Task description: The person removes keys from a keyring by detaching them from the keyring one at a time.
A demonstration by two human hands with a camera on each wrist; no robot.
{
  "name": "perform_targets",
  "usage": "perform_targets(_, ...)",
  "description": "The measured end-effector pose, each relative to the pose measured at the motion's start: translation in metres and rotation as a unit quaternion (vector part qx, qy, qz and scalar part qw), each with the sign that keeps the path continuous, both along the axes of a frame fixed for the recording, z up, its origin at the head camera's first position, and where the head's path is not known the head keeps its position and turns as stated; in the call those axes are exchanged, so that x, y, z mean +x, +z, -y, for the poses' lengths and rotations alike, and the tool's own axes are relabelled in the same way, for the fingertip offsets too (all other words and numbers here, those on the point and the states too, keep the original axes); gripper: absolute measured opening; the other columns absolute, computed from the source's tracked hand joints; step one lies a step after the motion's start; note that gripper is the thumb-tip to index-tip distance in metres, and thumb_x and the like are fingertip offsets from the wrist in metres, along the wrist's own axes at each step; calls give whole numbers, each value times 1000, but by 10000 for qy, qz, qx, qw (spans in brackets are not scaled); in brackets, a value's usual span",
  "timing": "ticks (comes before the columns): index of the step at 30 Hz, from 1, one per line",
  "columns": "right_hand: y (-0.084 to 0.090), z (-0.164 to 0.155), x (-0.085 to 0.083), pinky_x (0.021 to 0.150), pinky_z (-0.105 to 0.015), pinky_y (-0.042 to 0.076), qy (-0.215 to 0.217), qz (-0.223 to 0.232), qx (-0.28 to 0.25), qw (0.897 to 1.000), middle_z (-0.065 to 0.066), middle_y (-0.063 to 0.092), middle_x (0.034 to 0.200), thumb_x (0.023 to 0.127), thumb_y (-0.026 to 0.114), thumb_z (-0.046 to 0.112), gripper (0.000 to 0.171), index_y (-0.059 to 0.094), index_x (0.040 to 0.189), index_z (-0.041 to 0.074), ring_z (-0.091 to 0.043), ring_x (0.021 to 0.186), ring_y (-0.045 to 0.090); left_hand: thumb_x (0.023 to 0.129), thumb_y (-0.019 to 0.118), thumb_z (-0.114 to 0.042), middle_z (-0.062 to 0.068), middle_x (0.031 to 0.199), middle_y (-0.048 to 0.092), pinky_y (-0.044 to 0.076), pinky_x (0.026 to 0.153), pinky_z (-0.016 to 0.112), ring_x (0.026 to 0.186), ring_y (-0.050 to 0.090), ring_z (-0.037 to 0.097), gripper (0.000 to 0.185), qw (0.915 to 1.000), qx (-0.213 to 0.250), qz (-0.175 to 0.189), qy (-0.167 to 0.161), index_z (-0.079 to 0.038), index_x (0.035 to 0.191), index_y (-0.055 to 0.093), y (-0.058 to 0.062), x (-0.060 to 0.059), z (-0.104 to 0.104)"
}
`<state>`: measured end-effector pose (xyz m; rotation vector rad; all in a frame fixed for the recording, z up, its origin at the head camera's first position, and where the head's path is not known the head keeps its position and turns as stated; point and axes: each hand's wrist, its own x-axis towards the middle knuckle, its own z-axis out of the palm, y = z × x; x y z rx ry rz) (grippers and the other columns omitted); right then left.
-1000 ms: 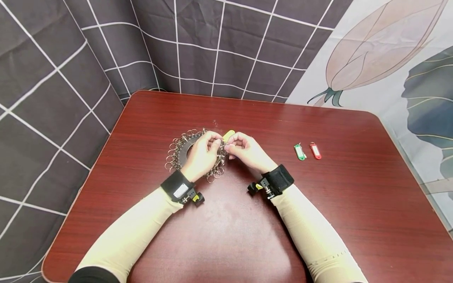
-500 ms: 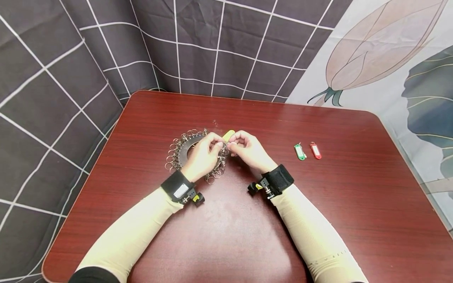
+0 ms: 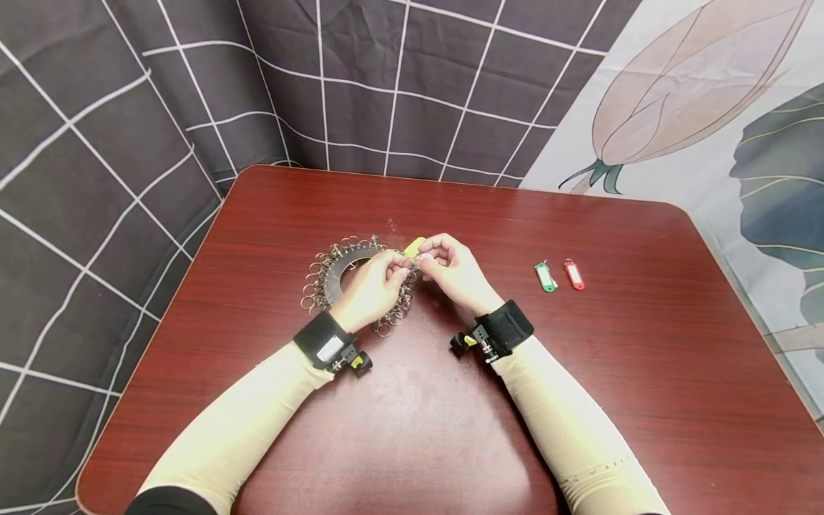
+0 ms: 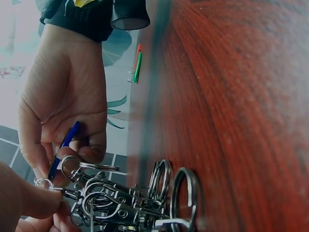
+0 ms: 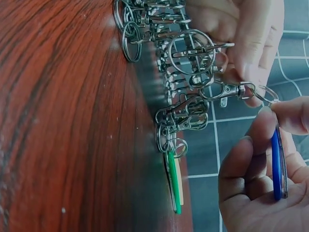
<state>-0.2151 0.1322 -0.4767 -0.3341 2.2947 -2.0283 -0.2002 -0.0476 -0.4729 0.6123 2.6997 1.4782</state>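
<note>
Blue key tag [image 5: 275, 166], flat, slim, small steel ring [image 5: 263, 94]

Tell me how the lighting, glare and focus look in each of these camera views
Head view: even light, sharp, with a pale sheen on the table near the sleeves and bowed edges from a wide lens. Left wrist view: cool cast, the key rings fairly sharp, the left hand a soft blur at the corner. Right wrist view: rings crisp, the right hand slightly soft.

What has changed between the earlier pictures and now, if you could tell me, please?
Both hands edged slightly away from the person: left hand, right hand. Their fingertips keep pinching at the clips on the ring holder. The green tag and red tag lie unmoved.
</note>
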Motion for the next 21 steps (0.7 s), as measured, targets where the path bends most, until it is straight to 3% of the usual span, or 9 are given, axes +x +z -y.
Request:
perform_targets(5, 2, 0, 0, 64, -31, 53, -51, -9, 39, 10000, -10, 61, 86, 89, 60, 0, 28, 51, 114, -11, -12, 65, 59, 96, 57, -11, 4, 88, 58, 48, 72, 29, 80, 56, 17, 10, 9999, -16, 138, 76, -7, 104, 60, -1, -1, 0)
perform_targets(14, 12, 1, 2, 66, -41, 53, -45, 202, 151, 9997, -8, 60, 84, 89, 60, -3, 28, 52, 113, -16, -15, 63, 57, 95, 58, -9, 4, 87, 59, 48, 69, 30, 76, 55, 17, 7, 9996, 187, -117, 156, -7, 101, 58, -4, -2, 1)
perform_targets(21, 2, 1, 0, 61, -31, 50, 68, 343, 172, 9992, -6, 62, 82, 89, 64, 3, 19, 58, 105, -5, -15, 65, 56, 96, 57, -12, 5, 90, 59, 47, 72, 32, 79, 56, 18, 9, 9975, 509, -8, 490, -7, 104, 57, -2, -2, 1)
